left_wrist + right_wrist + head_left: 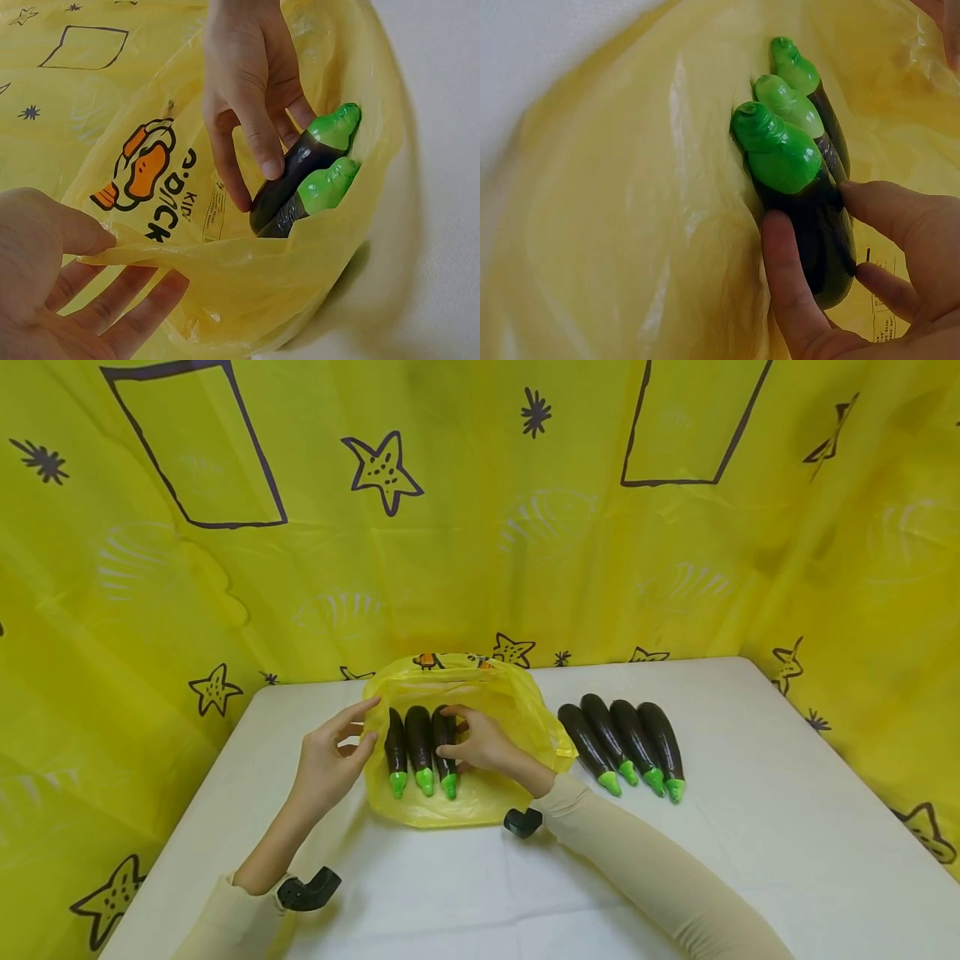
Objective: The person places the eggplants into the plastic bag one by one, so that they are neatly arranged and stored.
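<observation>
A yellow plastic bag lies open on the table, its mouth toward me. Three dark eggplants with green stem ends lie side by side inside it: a left one, a middle one and a right one. My right hand reaches into the bag and holds the right eggplant between thumb and fingers, as the right wrist view shows. At the bag's left rim, my left hand holds the film between its thumb and fingers.
Several more eggplants lie in a slanted row right of the bag on the white table. A yellow patterned curtain rises behind and at both sides. Each wrist wears a black camera mount.
</observation>
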Available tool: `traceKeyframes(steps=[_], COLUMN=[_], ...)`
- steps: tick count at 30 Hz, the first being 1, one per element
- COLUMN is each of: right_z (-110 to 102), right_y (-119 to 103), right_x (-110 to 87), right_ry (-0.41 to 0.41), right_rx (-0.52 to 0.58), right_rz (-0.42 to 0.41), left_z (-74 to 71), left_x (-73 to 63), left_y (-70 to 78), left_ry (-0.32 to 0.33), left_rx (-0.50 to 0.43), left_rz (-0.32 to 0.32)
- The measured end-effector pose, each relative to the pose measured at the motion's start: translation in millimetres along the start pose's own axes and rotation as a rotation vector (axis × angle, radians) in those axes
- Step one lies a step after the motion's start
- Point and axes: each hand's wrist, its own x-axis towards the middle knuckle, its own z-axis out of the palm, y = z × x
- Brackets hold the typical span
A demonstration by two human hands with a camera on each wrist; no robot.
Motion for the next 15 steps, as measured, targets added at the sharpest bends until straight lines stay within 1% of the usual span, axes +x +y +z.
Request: traceKeyframes(steps=[7,15], right_z=[-0.1,-0.2], right_y=[2.3,2.1], right_x=[1.8,1.9], right_ry=[-0.003,-0.001], right_rx=[-0.014,-0.038], right_rz=[-0.006,-0.015], left_z=[-0.2,0.2], left_x=[0.4,0.1], left_y=[-0.4,-0.9], left_ry=[0.003,0.001], left_rx=[0.024,0.017], left_rz=[-0.006,-0.002])
